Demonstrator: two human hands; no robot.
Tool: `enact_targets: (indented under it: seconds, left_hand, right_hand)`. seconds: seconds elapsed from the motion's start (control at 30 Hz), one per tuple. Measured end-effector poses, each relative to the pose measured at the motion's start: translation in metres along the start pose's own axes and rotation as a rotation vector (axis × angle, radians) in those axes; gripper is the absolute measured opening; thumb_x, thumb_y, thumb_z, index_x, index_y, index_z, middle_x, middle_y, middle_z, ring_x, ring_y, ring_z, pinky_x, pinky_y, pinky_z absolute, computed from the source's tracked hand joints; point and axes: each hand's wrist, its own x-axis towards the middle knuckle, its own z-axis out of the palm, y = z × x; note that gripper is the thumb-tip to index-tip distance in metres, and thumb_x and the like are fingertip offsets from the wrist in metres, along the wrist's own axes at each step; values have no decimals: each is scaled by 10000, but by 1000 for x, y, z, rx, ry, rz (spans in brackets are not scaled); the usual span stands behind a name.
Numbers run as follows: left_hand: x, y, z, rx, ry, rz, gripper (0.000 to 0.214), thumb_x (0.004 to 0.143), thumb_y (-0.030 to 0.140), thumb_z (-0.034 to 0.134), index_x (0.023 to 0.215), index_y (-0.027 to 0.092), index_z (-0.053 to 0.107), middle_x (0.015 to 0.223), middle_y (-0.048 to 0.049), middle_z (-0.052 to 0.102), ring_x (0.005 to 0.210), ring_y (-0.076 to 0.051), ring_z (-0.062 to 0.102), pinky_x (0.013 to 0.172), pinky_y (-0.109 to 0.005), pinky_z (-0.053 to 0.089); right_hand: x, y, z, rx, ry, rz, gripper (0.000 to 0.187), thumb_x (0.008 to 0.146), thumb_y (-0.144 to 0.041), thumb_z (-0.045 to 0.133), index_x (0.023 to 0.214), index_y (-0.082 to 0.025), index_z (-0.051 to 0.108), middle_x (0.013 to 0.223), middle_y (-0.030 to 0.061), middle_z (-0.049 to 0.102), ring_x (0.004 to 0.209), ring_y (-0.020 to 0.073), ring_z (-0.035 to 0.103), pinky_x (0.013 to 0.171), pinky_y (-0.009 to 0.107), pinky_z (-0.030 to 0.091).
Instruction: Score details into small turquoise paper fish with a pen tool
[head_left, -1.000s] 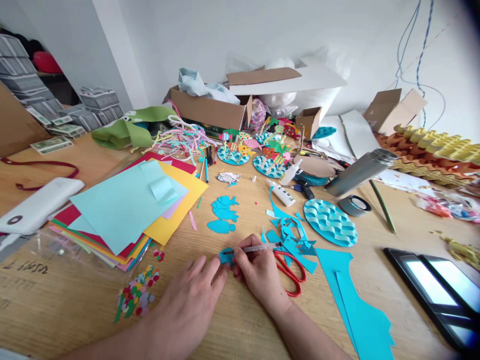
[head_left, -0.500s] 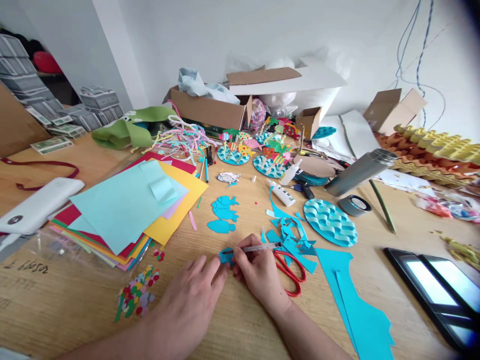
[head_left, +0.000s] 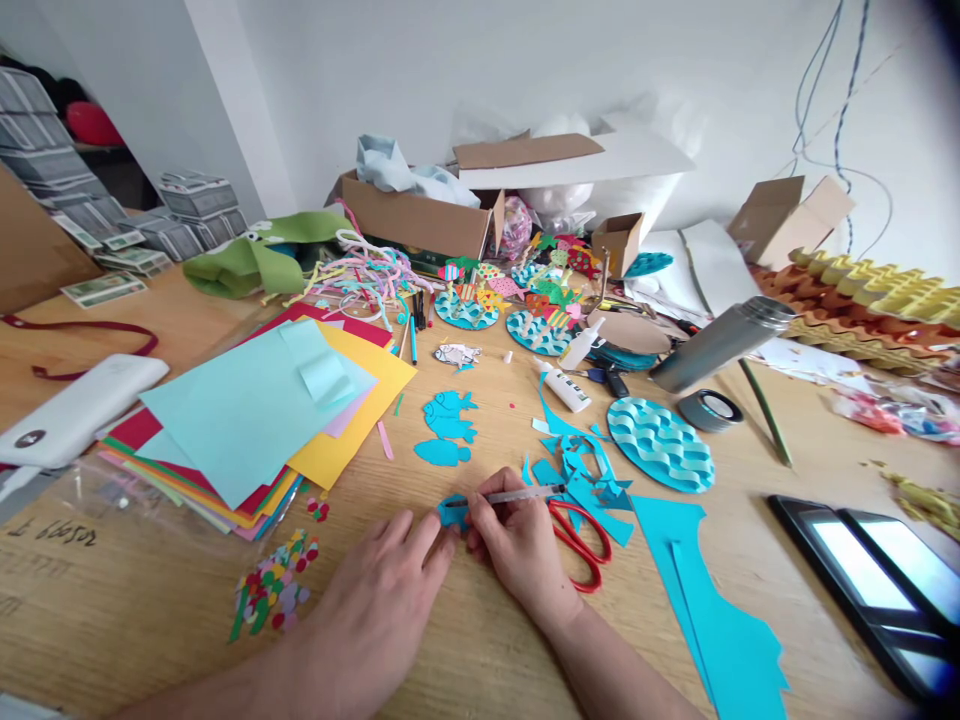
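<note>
My right hand (head_left: 517, 545) is closed round a thin pen (head_left: 517, 494) whose tip rests on a small blue paper cut-out (head_left: 452, 511) on the wooden table (head_left: 150, 610). My left hand (head_left: 379, 605) lies flat beside it, fingers stretched out, with its fingertips pressing the cut-out's edge. Two more blue paper fish (head_left: 448, 416) and a blue oval piece (head_left: 442, 454) lie just beyond. Red-handled scissors (head_left: 581, 540) rest to the right of my right hand, among blue paper scraps (head_left: 581, 470).
A stack of coloured paper sheets (head_left: 255, 420) lies at left, confetti bits (head_left: 271, 595) in front of it. A blue wavy disc (head_left: 660, 445), glue bottle (head_left: 562, 385), metal flask (head_left: 720, 345), tape roll (head_left: 709, 410), blue offcut sheet (head_left: 712, 620), tablet (head_left: 870, 585) and cardboard boxes (head_left: 420, 220) crowd the rest.
</note>
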Motion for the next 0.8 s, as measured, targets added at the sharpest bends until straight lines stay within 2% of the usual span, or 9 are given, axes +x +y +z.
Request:
enact_targets:
  seconds: [0.3, 0.8]
  left_hand:
    - [-1, 0, 2, 14, 19, -2, 562, 841, -17, 382, 1349, 169, 535, 1155, -115, 598, 1011, -301, 579, 844, -522, 553]
    - [-2, 0, 1, 50, 22, 6, 534, 858, 3, 405, 1344, 174, 545, 1167, -109, 599, 1008, -283, 579, 857, -484, 557]
  right_hand:
    - [1, 2, 0, 8, -12, 18, 294, 843, -433, 684, 747, -222, 503, 470, -54, 567, 377, 106, 519, 375, 175, 397]
    - [-1, -1, 0, -2, -1, 12, 274, 838, -393, 682, 731, -228, 491, 456, -59, 563, 360, 108, 510, 363, 179, 384]
